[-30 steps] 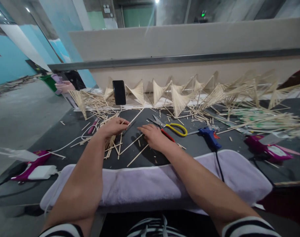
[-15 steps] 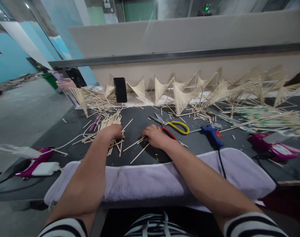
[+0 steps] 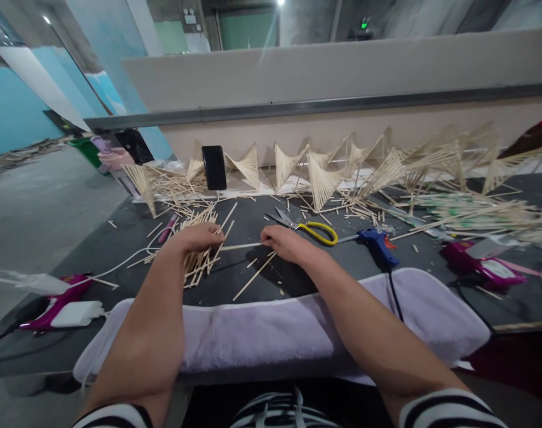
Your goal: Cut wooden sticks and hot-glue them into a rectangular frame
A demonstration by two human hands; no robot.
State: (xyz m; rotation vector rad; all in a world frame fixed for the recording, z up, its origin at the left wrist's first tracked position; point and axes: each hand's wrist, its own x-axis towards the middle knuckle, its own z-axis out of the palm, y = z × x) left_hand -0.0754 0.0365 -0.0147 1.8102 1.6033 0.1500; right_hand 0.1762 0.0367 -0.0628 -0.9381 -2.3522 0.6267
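A thin wooden stick (image 3: pixel 242 246) stretches between my two hands, just above the dark table. My right hand (image 3: pixel 280 239) pinches its right end, fingers closed. At the other end, the curled fingers of my left hand (image 3: pixel 206 236) close on the stick, though my hand partly hides the grip. Under and around my left hand lies a loose pile of wooden sticks (image 3: pixel 200 261). Another stick (image 3: pixel 254 278) lies slantwise on the table below my right hand. Behind that hand rest scissors (image 3: pixel 318 232) with yellow and red handles, their blades apart.
A blue glue gun (image 3: pixel 378 246) lies to the right, its cord crossing a lilac cushion (image 3: pixel 262 333) at the front edge. Fan-shaped stick structures (image 3: pixel 327 178) line the back beside a phone (image 3: pixel 214 167). Magenta power strips (image 3: pixel 59 302) and cables sit at the sides.
My right hand has risen slightly from the sticks on the table, and a stick now spans both hands. My left hand stays over the pile. The view has shifted slightly.
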